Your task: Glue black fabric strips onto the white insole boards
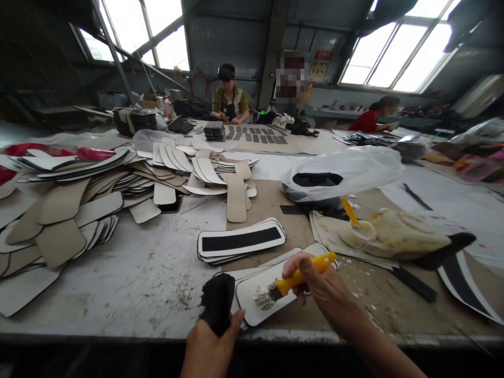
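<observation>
Right hand (321, 281): its fingers are closed around the yellow handle of a brush (307, 273), gripping it from above the worktop's near edge.
Brush tip: its whitish, clumped bristles meet the left end of a white panel (255, 304).
White panel: uppermost of a few overlapping pieces, slanted, its lower left corner just inside the worktop's near edge.
Left hand (214, 341): thumb and fingers pinch a black piece (218, 299) just left of the white panel; whether the thumb touches the panel cannot be told.
Finished-looking stack (241, 247): panels farther from the near edge, the top one bearing a black strip (241, 239).
Worktop (157, 283) left side: a large heap of panels (63, 210) spreads toward the left edge.
Worktop right side: a yellow spatula (349, 210) stands in a whitish container (397, 233).
Far edge: a co-worker (230, 102) sits behind dark pieces (258, 135) laid in rows.
</observation>
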